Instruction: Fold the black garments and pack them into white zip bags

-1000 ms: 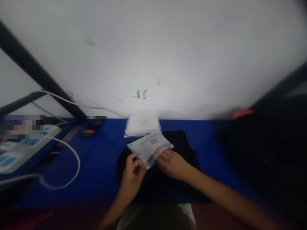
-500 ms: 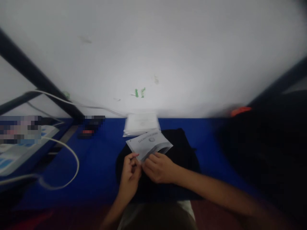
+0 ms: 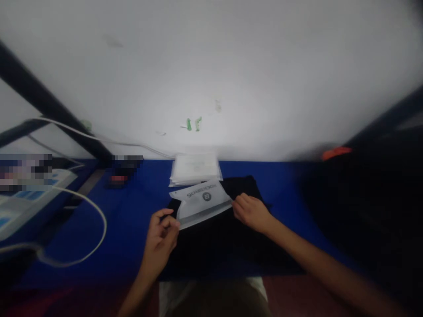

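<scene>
Seemingly plastic, a flat pouch (image 3: 198, 203) spans both hands (image 3: 161, 237) (image 3: 251, 212).

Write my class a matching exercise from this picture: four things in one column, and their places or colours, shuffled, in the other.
Things:
1. ROCKBROS pouch
2. Stack of white packets
3. Power strip
4. Fabric piece

Places or colours:
A. Near the wall, at the back of the blue table
B. Black, beneath the pouch
C. Between the left hand and right hand
D. At the picture's left edge

Pairs: 1-C, 2-A, 3-D, 4-B
</scene>
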`<action>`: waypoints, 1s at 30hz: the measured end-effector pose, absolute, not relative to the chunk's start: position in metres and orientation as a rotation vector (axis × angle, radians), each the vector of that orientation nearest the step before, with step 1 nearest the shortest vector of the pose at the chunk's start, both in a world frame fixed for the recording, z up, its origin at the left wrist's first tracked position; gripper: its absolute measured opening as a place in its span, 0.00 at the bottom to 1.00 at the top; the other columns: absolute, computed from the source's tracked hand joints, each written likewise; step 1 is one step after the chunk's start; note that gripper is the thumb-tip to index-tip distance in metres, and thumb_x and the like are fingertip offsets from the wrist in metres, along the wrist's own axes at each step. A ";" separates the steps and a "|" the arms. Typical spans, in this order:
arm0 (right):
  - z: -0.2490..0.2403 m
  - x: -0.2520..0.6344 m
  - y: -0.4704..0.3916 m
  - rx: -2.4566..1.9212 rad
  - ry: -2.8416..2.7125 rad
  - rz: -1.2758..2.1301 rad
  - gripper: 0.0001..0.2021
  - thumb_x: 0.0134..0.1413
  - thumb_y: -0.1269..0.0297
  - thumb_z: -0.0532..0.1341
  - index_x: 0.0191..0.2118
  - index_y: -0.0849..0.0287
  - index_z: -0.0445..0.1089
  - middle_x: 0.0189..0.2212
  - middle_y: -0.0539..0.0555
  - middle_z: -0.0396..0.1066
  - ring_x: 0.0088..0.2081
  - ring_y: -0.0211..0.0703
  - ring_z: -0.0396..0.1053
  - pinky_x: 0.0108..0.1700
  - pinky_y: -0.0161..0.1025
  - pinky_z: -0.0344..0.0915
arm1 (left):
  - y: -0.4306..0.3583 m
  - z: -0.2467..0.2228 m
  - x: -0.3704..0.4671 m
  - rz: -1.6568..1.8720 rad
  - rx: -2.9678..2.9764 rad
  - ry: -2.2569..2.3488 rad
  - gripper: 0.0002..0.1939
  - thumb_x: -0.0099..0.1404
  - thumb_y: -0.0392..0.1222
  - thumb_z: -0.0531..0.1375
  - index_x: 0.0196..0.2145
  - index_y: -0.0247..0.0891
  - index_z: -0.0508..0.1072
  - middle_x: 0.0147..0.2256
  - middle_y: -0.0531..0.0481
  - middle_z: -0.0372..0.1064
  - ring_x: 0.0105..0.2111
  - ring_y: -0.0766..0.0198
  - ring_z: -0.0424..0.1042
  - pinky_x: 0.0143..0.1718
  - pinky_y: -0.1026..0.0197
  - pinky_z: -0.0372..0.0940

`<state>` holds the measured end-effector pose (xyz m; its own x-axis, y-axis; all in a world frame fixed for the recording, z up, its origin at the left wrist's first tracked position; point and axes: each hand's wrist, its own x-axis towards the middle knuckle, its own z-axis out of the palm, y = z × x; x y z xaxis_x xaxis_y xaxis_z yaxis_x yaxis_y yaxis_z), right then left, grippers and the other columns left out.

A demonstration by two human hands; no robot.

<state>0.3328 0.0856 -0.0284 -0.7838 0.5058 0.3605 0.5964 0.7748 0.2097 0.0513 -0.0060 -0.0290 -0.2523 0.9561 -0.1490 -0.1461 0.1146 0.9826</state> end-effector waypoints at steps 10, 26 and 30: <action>-0.013 0.271 0.096 -0.676 -2.811 -0.055 0.33 0.57 0.68 0.59 0.66 0.69 0.52 0.65 0.68 0.55 0.65 0.59 0.54 0.64 0.51 0.56 | -0.014 -0.029 0.053 1.356 1.071 1.431 0.17 0.66 0.50 0.61 0.48 0.41 0.63 0.21 0.61 0.63 0.16 0.72 0.61 0.16 0.71 0.58; 0.009 0.325 0.175 -1.208 -2.508 -0.298 0.23 0.60 0.77 0.52 0.61 0.67 0.63 0.60 0.65 0.66 0.61 0.52 0.63 0.62 0.49 0.61 | -0.023 -0.032 0.038 0.620 2.362 1.187 0.28 0.64 0.42 0.64 0.61 0.50 0.66 0.62 0.44 0.64 0.62 0.47 0.63 0.60 0.40 0.62; -0.014 0.357 0.210 -1.461 -2.528 -0.236 0.24 0.62 0.78 0.49 0.63 0.72 0.60 0.63 0.68 0.61 0.64 0.56 0.59 0.66 0.52 0.55 | -0.017 -0.033 0.039 0.374 2.442 1.121 0.42 0.58 0.44 0.69 0.66 0.50 0.57 0.66 0.43 0.56 0.66 0.44 0.55 0.62 0.32 0.55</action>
